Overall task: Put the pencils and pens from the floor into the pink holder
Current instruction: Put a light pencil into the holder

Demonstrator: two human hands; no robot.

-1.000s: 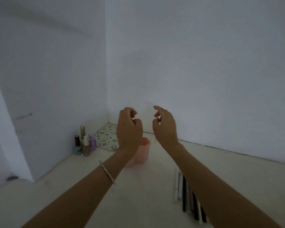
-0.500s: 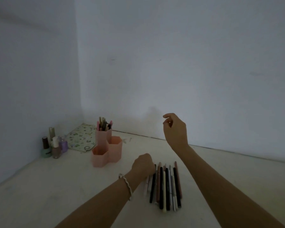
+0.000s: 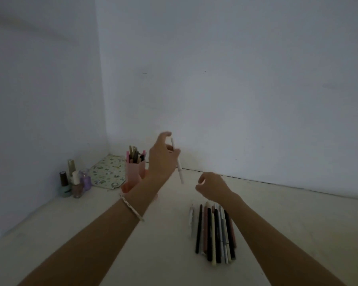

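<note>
matt plastic pink holder (image 3: 133, 171), glossy glass nail-polish bottles (image 3: 75, 182), smooth matt floor (image 3: 153, 244)

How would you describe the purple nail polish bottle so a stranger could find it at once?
In the room's far left corner a patterned pouch lies on the floor beside the pink holder. Left of the pouch stand four small nail polish bottles. The purple bottle is the one nearest the pouch, and the only lilac one among them.
</note>
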